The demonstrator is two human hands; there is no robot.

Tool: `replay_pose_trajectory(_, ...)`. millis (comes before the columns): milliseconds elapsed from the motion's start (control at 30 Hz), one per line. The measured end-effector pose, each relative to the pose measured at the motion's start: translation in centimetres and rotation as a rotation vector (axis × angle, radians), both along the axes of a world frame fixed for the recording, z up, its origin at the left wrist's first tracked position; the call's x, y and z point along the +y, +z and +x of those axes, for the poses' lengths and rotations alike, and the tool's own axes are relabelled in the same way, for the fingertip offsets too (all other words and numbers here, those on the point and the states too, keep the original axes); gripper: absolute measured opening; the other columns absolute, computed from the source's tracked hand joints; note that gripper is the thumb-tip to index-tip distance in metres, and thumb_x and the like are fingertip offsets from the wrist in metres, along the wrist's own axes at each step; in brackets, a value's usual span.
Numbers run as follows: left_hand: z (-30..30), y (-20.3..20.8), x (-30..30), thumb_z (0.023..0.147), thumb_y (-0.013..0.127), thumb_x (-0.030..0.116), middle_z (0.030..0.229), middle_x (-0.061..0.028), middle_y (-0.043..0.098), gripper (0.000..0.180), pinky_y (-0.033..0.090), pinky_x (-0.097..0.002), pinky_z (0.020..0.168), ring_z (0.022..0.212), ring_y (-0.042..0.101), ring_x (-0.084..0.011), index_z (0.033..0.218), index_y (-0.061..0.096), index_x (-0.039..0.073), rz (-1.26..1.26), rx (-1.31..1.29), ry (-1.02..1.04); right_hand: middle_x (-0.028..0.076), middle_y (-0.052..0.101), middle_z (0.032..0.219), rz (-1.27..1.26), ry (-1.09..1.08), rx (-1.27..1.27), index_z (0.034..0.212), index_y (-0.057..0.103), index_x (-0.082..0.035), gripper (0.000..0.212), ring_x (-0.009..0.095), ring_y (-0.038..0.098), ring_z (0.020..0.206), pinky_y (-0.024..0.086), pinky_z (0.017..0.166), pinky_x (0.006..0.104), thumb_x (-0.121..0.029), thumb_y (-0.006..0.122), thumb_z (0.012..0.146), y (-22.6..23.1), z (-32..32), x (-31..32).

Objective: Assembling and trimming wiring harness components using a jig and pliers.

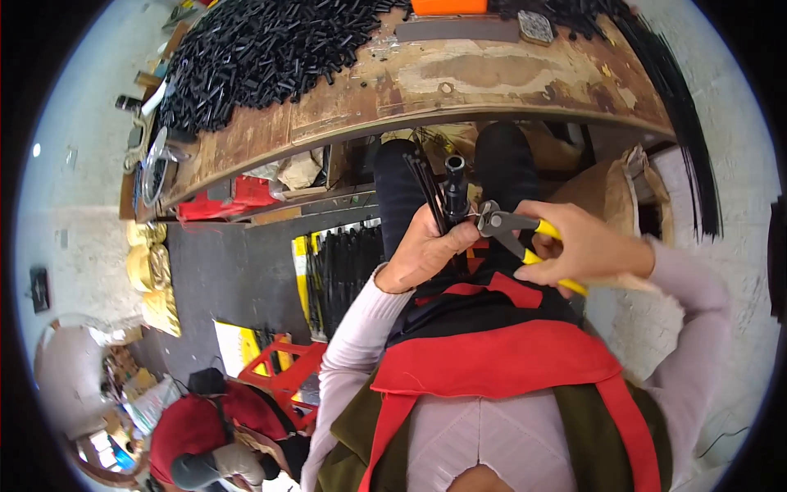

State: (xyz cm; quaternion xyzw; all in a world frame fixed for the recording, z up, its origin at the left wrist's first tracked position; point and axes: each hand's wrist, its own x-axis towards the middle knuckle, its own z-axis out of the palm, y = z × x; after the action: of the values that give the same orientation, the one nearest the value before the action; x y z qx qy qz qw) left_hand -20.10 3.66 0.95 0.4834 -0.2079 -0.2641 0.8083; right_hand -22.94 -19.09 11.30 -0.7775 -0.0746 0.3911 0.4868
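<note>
Over my lap, my left hand [428,252] is closed round a black tube [456,193] with a round hollow end pointing away from me. Several thin black rods [422,179] stick out of the same grip, to the left of the tube. My right hand [584,239] grips end-cutting pincers [512,223] with yellow handles, which are spread somewhat apart. The pincers' head is right beside the tube, near my left thumb. A thin wire seems to lie at the jaws, but it is too small to tell for sure. My left fingers hide the tube's lower part.
A worn wooden bench [492,74] lies ahead, with a heap of short black tube pieces [270,57], an orange container [449,6] and a small tin [536,27]. Long black rods [684,123] hang over its right end. At lower left, another person [221,426] bends near a red stool [287,369].
</note>
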Motion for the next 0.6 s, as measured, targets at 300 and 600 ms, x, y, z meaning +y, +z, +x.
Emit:
replay_pose_trajectory(300,0.8,-0.1,-0.5,0.093,0.07,0.024,0.078,0.0064,0.051,0.035,0.033,-0.0183,0.055,0.064,0.043,-0.0021,0.119,0.052,0.009,0.076,0.049,0.188,0.015,0.06,0.091,-0.434,0.219,-1.067,0.128,0.047,-0.001,0.05,0.03,0.064,0.072,0.051,0.066,0.0373,-0.013,0.068,0.084,-3.0,1.2,-1.5)
replay_pose_trajectory(600,1.1,2.5,0.4,0.091,0.071,0.027,0.077,0.0048,0.054,0.041,0.041,-0.0213,0.063,0.069,0.049,-0.0044,0.122,0.058,0.003,0.169,-0.03,0.139,0.013,0.058,0.086,-0.22,-0.012,-0.408,0.121,0.047,0.0,0.052,0.021,0.06,0.065,0.049,0.061,0.0309,-0.017,0.073,0.079,-2.3,0.1,-0.1)
